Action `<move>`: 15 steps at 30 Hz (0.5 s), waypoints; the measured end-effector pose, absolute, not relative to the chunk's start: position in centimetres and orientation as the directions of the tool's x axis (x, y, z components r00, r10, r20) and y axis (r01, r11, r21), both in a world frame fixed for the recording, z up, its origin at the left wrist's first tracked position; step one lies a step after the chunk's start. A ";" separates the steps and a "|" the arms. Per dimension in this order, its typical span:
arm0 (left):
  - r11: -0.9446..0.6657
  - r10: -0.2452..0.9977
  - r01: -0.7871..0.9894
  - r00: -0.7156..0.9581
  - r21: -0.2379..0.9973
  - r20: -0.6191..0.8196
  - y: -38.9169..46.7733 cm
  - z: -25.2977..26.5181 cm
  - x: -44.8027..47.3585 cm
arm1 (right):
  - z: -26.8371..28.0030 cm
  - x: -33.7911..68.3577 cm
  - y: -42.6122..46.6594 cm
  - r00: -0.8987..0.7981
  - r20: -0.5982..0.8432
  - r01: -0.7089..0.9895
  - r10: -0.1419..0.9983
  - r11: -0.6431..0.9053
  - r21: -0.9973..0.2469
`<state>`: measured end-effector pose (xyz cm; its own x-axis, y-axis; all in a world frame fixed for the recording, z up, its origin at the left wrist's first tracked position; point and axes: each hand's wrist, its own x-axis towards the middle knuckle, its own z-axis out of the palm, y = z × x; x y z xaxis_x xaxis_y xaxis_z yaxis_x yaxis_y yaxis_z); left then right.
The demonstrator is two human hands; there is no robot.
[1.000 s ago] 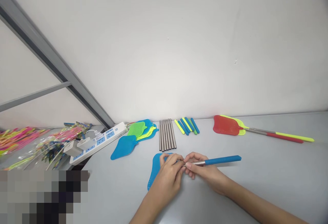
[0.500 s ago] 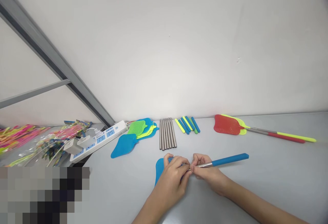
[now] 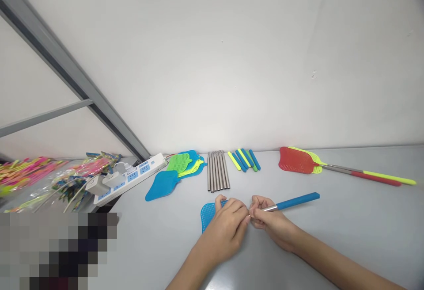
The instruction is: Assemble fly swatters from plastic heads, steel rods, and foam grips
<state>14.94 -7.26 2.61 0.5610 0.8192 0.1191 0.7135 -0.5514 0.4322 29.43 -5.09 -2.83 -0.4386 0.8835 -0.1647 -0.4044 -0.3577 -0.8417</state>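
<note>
While the left hand (image 3: 228, 228) clamps one blue swatter head (image 3: 207, 213), visible at its ten o'clock, the right hand (image 3: 273, 220) pinches one metal rod (image 3: 271, 208) bearing one blue grip (image 3: 298, 201). From the hands, seven loose rods (image 3: 217, 170) lie at eleven o'clock, six or seven coloured grips (image 3: 245, 159) at twelve, two long-handled swatters (image 3: 296, 161) at two, overlapping loose heads (image 3: 163, 185), count unclear, at ten.

You have bright, diffuse light across the white wall (image 3: 215, 73) and grey tabletop (image 3: 149, 241), with soft shadows and a pale glare at the bottom edge; your upper-right corner is dark, and coarse pixelation masks the lower left.
</note>
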 end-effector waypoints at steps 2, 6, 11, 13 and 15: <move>-0.554 0.817 0.707 0.564 0.439 0.121 -7.2 2.6 14.9 | -2.7 29.4 -5.0 -0.441 -0.168 -0.402 0.882 -0.361 -0.841; -0.556 0.813 0.698 0.569 0.450 0.123 -7.1 2.6 14.8 | -2.7 29.5 -5.0 -0.451 -0.152 -0.412 0.880 -0.356 -0.839; -0.563 0.811 0.707 0.573 0.428 0.121 -7.0 2.6 14.5 | -2.8 29.5 -5.0 -0.443 -0.163 -0.416 0.882 -0.363 -0.834; -0.560 0.814 0.714 0.568 0.419 0.120 -6.9 2.5 14.4 | -2.7 29.5 -5.0 -0.436 -0.171 -0.428 0.883 -0.371 -0.824; -0.557 0.818 0.721 0.562 0.411 0.122 -6.8 2.5 14.2 | -2.7 29.5 -4.9 -0.429 -0.180 -0.435 0.885 -0.378 -0.817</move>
